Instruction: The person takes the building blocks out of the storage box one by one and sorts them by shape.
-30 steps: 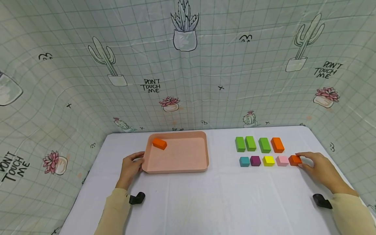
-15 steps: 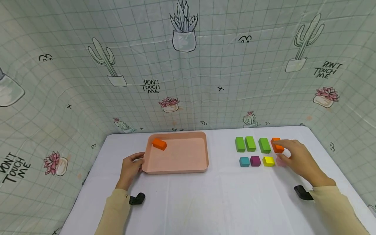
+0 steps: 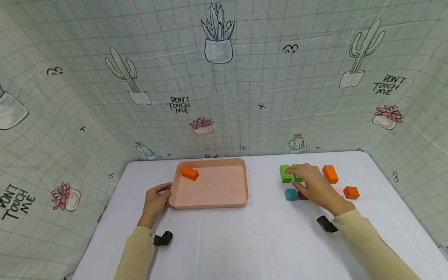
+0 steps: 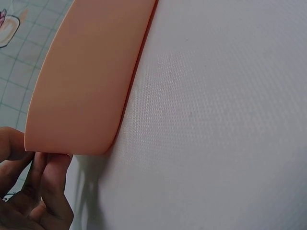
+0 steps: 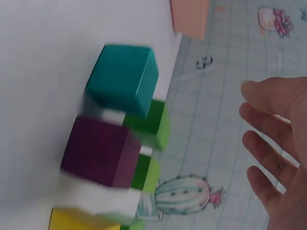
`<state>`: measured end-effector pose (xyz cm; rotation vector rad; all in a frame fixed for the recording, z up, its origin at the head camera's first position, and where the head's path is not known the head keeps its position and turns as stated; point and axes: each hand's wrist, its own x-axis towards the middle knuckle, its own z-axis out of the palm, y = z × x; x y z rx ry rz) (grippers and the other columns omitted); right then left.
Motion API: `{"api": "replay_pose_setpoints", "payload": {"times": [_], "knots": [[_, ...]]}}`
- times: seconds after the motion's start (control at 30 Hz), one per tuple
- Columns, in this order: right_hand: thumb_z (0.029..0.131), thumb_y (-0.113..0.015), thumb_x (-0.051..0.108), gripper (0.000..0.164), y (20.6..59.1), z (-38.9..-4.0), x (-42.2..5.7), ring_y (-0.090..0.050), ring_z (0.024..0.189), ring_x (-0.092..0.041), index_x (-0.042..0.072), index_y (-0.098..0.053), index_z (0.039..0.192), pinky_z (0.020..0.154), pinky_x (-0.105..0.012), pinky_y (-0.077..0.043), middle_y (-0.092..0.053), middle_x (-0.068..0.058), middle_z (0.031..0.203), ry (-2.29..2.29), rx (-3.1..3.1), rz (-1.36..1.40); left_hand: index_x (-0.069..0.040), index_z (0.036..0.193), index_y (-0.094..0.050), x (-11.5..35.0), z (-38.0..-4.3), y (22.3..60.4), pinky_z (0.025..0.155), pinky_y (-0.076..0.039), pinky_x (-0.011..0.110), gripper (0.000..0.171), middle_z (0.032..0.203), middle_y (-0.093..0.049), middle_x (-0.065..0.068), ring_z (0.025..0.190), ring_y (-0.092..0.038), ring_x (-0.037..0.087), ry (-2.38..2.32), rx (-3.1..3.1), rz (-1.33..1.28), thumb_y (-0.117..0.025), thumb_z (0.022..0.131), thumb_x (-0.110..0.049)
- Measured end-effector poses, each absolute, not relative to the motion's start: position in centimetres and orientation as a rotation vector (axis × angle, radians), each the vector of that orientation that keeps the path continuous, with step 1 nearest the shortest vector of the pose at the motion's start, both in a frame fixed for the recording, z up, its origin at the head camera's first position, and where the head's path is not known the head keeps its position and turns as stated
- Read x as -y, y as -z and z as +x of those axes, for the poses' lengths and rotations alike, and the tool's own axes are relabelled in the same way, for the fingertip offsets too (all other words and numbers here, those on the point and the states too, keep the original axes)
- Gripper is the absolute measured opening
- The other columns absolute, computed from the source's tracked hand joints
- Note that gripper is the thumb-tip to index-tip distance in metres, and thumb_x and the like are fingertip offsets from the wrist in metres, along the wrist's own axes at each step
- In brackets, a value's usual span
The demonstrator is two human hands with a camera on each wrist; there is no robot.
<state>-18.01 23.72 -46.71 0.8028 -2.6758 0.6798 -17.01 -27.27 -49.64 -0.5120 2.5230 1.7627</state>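
My left hand [image 3: 155,202] holds the left side of a pink tray [image 3: 217,190]. In the left wrist view, its fingers [image 4: 55,177] meet the end wall of the tray. An orange block [image 3: 190,173] lies tilted in the tray's far left corner. Above the blocks on the right hovers my right hand [image 3: 316,188], fingers spread and holding nothing. It is nearest the left-hand green blocks [image 3: 285,174] and the teal cube [image 3: 291,194]. The right wrist view also shows a purple cube [image 5: 98,152] and a yellow cube [image 5: 79,220]; the hand covers the yellow one in the head view.
Right of the hand are an orange block [image 3: 330,174], an orange cube [image 3: 351,193] and a partly covered pink cube [image 3: 339,191]. The white table [image 3: 238,241] is backed by a hanging cloth [image 3: 245,77] with cactus drawings.
My right hand has let go of the orange cube and moved left across the blocks to the green ones. The cube stays at the row's right end. My left hand keeps its place.
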Motion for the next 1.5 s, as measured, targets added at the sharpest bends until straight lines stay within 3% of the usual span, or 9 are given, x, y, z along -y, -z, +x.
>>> {"api": "replay_pose_setpoints", "payload": {"times": [0.5, 1.5], "knots": [[0.090, -0.081, 0.002, 0.042, 46.1, -20.2, -16.4, -0.061, 0.126, -0.035, 0.003, -0.071, 0.130, 0.107, -0.056, -0.047, -0.071, -0.010, 0.133, -0.655, 2.637, 1.017, 0.006, 0.139, -0.064, 27.6, -17.0, 49.7, 0.060, -0.051, 0.019, 0.038, 0.138, -0.062, 0.028, 0.076, -0.060, 0.007, -1.762, -2.518, -0.507, -0.057, 0.103, 0.000], [0.092, -0.082, 0.008, 0.058, 45.5, -24.4, -4.6, -0.053, 0.137, -0.031, 0.008, -0.061, 0.146, 0.114, -0.050, -0.045, -0.060, -0.007, 0.150, -0.536, 2.687, 1.320, 0.007, 0.137, -0.065, 27.2, -17.0, 49.7, 0.058, -0.051, 0.019, 0.039, 0.136, -0.063, 0.028, 0.072, -0.059, 0.006, -1.773, -2.519, -0.517, -0.058, 0.100, 0.001]]}}
